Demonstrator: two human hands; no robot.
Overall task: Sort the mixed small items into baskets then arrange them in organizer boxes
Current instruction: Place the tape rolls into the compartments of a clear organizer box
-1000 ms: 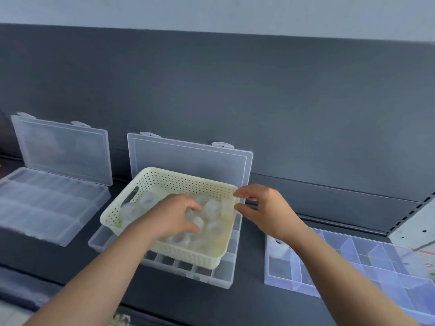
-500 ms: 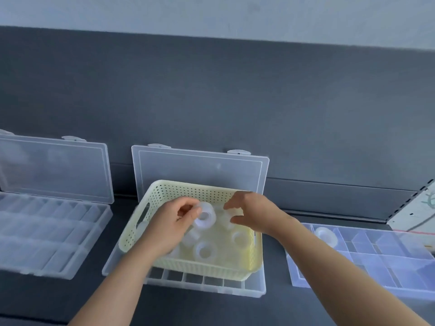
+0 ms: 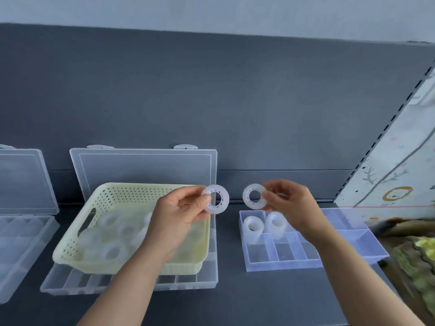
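Two rolls (image 3: 223, 199) (image 3: 247, 199) pinched: left grip (image 3: 179, 220), right grip (image 3: 292, 205).

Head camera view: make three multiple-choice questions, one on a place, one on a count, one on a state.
1. Where does the cream basket sit? A on the middle organizer box; B on a chair; C on a closed lid.
2. How many tape rolls lie in the blue organizer box? A none; B two; C five.
3. What is the left hand doing? A lying flat; B pinching a tape roll; C gripping the basket's handle.
Key: A, it rests on that box's tray; B, two fill back-left compartments; B, fingers hold one up.
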